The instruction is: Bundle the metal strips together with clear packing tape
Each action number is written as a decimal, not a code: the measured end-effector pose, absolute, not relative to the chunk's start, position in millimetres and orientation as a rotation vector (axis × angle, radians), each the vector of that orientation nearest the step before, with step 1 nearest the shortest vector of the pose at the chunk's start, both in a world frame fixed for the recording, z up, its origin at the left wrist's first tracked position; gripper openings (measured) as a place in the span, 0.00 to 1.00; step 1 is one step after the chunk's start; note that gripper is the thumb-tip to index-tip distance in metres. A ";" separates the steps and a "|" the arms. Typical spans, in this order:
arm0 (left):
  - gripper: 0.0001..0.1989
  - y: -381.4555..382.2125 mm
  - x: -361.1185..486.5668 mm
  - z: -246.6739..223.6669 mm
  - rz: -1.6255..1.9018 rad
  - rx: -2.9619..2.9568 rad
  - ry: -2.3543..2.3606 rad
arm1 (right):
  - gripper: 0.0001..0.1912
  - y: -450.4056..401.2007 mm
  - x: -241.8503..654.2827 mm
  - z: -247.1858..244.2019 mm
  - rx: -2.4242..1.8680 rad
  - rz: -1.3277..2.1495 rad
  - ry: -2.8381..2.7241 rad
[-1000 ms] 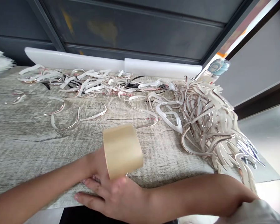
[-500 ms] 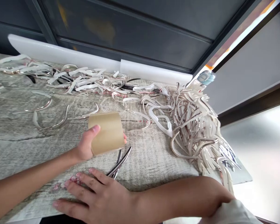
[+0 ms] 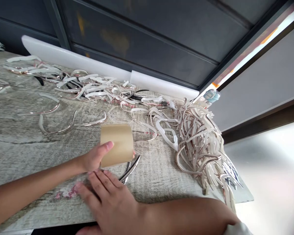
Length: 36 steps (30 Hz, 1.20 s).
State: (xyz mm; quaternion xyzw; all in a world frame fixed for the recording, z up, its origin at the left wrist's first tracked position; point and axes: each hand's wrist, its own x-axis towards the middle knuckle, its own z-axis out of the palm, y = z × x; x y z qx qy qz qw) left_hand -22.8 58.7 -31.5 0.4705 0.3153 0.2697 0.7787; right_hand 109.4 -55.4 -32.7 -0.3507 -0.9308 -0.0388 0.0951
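Observation:
My left hand [image 3: 95,158] is closed around a wide roll of tan packing tape [image 3: 117,145]. The thumb lies along its near side, and a fingertip shows at the far right edge. My right hand [image 3: 114,199] is stretched out, palm down and low over the table, its fingertips close below the roll and beside my left hand. Whether they touch cannot be made out. Small pink scraps [image 3: 70,192] lie just left of my right fingers. Dark, shiny curved strips [image 3: 131,170] rest between the roll and my right hand, partly hidden.
A large pile of pale curved strips [image 3: 198,143] covers the right end of the wood-grain table [image 3: 159,176]. More white and silvery strips [image 3: 93,86] lie scattered along the back, before a white foam sheet [image 3: 75,62] and dark panel [image 3: 137,36]. A crumpled clear-blue item [image 3: 211,95] sits behind the pile.
My right hand has slid forward from the pink scraps toward the roll, its fingers closer together. The roll stays in my left hand, and the view has shifted slightly.

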 end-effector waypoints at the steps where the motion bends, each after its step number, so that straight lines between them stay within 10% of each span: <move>1: 0.37 58.7 -22.7 -31.0 0.586 1.047 0.675 | 0.46 -54.1 114.2 -30.6 -1.044 -0.074 -2.782; 16: 0.30 56.4 -24.2 -25.2 0.616 1.320 0.520 | 0.33 -33.7 302.8 -50.2 -1.647 -0.288 -2.567; 36: 0.32 47.8 -23.9 -20.0 0.666 1.251 0.552 | 0.20 158.5 205.3 -14.2 -2.420 -0.068 -1.773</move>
